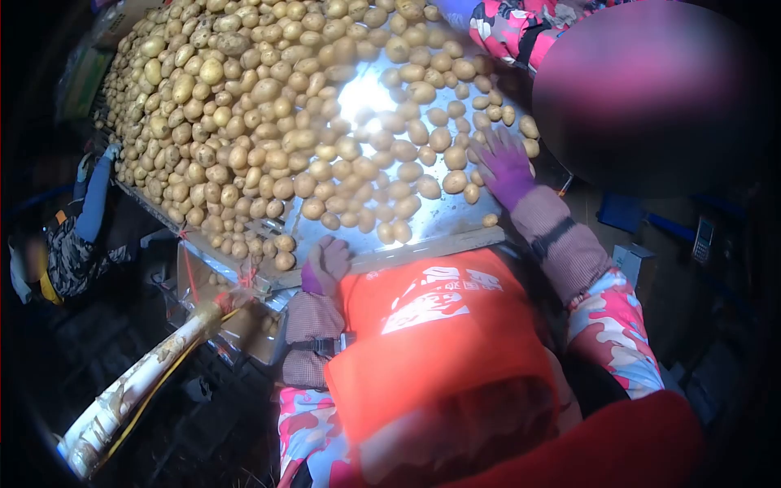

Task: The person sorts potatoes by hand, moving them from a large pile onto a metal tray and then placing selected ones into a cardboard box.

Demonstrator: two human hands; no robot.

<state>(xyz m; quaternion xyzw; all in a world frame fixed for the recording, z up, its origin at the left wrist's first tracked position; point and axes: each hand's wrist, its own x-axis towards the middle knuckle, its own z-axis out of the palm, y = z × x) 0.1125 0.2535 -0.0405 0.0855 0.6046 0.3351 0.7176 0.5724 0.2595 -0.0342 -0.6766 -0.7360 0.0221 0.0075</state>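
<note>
Many potatoes (244,106) lie heaped on a metal sorting table (305,237), thickest at the left and sparser toward the right. My left hand (327,262), in a purple and grey glove, rests at the wooden front edge (423,251) of the table with its fingers lying forward and no potato in them. At the table's right side, my right hand (504,167) in a matching glove lies with spread fingers beside several loose potatoes. Its fingertips are close to or touching the nearest ones.
A co-worker's sleeve (508,32) reaches in at top right, the hand mostly cut off. Another person (81,236) works at the table's left side. A white pole (138,390) slants at lower left beside a cardboard box (191,272). Blue equipment (622,213) stands at right.
</note>
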